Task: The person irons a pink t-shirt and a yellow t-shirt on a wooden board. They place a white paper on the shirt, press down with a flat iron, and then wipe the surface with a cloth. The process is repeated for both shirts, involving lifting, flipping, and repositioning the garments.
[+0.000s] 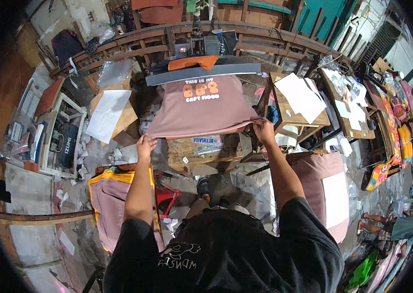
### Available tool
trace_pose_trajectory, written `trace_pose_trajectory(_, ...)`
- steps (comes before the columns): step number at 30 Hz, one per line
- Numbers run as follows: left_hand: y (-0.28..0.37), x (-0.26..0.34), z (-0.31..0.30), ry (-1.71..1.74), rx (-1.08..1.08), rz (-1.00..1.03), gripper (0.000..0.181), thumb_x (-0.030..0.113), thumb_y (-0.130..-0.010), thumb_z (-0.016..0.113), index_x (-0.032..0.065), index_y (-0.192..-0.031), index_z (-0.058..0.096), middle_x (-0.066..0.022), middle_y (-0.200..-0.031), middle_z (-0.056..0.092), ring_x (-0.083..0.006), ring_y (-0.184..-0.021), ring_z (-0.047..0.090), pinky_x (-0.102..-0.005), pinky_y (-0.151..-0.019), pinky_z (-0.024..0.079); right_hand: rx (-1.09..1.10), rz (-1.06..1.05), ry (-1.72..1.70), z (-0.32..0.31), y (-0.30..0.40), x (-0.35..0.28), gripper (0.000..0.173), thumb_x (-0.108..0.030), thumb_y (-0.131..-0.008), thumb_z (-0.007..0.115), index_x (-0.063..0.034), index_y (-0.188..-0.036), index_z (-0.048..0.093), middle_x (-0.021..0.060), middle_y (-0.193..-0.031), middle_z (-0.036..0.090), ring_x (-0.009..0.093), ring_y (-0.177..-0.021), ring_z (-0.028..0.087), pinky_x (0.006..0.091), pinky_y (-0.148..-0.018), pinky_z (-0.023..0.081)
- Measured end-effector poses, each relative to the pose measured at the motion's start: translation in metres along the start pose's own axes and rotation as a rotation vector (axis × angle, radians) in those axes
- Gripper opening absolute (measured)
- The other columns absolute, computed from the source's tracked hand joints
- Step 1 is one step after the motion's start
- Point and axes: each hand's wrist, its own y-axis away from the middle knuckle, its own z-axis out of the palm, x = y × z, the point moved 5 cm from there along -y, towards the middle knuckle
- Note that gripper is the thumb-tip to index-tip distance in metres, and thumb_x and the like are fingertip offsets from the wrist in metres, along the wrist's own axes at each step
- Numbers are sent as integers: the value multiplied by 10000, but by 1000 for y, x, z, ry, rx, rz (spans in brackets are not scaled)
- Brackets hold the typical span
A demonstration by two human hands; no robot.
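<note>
A mauve fabric panel (203, 113) is stretched out before me, printed with white lettering and several small orange-brown cartoon animals. My left hand (145, 147) grips its near left corner, while the near right corner is pinched in my right hand (264, 130). The panel's far end runs under the long grey plate (203, 73) of what looks like a heat press. An orange cloth (193, 63) lies on top of that plate. Beneath the panel's near edge shows a thin strip of an orange-red layer.
A low wooden table (206, 152) stands under the press. On my left are stacked mauve fabric pieces (109, 199); on my right, a mauve fabric stack (309, 172) carries a white sheet (335, 199). White papers (300, 95) cover a wooden table. Another person (406, 227) is at far right.
</note>
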Motion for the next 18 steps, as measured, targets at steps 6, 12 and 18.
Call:
trace_pose_trajectory(6,17,-1,-15,-54,-9,76,341,337,-1035,511,64,-1229,575,-96,-1008,695,-157,-764,687,-267,-653,524,-53,59,36,-3,23,-7,255,-26,-826,620,-14,-1053,735,179,-1127,695,346,-1043,671,392,-925,537)
trace_pose_trajectory(12,44,6,-15,-60,-17,99,365,374,-1036,513,55,-1195,591,-96,-986,712,-134,-753,680,-250,-642,515,-6,-81,44,-10,52,-10,257,-18,-809,639,-4,-1049,731,177,-1141,695,337,-1046,675,379,-909,547)
trace_pose_trajectory(18,54,-5,-27,-34,-6,96,342,366,-1028,532,62,-1169,603,-98,-980,718,-123,-731,668,-245,-630,509,-28,-46,37,-3,70,-5,250,-34,-812,669,-22,-1052,738,159,-1148,695,316,-1054,676,366,-930,540)
